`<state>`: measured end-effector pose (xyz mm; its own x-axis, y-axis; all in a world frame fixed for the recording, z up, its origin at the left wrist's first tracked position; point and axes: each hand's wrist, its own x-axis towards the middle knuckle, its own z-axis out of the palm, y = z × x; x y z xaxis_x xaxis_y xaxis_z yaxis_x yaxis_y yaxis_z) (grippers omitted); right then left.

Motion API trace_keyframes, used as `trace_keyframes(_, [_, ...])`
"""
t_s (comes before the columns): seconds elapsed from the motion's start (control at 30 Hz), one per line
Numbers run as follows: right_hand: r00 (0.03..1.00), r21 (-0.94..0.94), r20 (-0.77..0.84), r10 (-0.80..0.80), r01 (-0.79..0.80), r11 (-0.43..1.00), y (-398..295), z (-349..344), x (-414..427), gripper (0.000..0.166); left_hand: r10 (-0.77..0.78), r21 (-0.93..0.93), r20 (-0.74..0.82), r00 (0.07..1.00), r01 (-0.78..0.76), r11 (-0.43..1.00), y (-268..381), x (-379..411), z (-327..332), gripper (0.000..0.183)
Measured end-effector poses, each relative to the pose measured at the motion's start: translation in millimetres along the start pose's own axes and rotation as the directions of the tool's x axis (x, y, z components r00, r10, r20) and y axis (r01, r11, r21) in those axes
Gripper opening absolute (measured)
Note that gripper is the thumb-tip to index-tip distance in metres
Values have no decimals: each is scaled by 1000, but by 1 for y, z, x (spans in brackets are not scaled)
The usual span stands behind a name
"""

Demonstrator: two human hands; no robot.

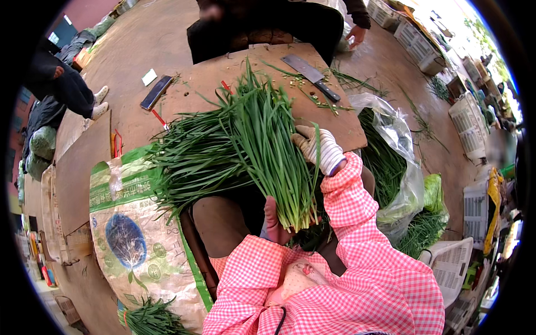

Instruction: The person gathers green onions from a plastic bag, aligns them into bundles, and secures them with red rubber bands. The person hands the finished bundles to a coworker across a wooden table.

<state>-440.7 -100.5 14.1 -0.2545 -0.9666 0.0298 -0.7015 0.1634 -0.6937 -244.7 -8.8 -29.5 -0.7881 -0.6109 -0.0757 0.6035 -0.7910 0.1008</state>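
A thick bundle of garlic chives [272, 146] slants over my lap, its pale stem ends towards me and its leaves reaching onto a wooden board [339, 125]. My left hand [277, 220], in a pinkish glove, holds the stem ends, thumb up on the left and the other fingers mostly hidden beneath. My right hand [317, 146], in a knit work glove with a tan palm, curls against the bundle's right side. One loose leaf crosses that glove. To the left, a second heap of chives [201, 155] lies crosswise, partly under the bundle.
A cleaver [310, 75] lies on the board among trimmings, with a phone [156, 92] at the left edge. A printed woven sack [142, 243] is at left, a clear plastic bag [402, 167] of chives at right. One person sits opposite; another person stands far left.
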Motion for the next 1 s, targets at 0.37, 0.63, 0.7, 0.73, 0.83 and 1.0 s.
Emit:
trace_keyframes(0.37, [923,576,364,126,-329,749,9,-39,-80,32,-95,33,-101,990,99,995,1,2,-16,46])
trace_keyframes(0.63, [964,663,214,159,-263,701,-16,-30,-141,35,-48,140,-56,997,55,989,-4,7,-12,43])
trace_keyframes(0.7, [920,609,241,308,-390,690,-15,-20,-139,29,-43,172,-58,997,52,984,-6,3,-2,44])
trace_keyframes(0.73, [905,610,229,360,-421,671,-22,-20,-139,23,-37,190,-60,998,48,981,-6,1,4,45])
trace_keyframes(0.83, [926,494,143,350,-373,785,-14,-9,-139,16,-85,212,-182,980,124,969,-5,-7,12,46])
trace_keyframes(1.0, [978,322,-207,-4,72,944,1,10,-143,10,64,363,-285,957,46,931,-10,-1,5,23])
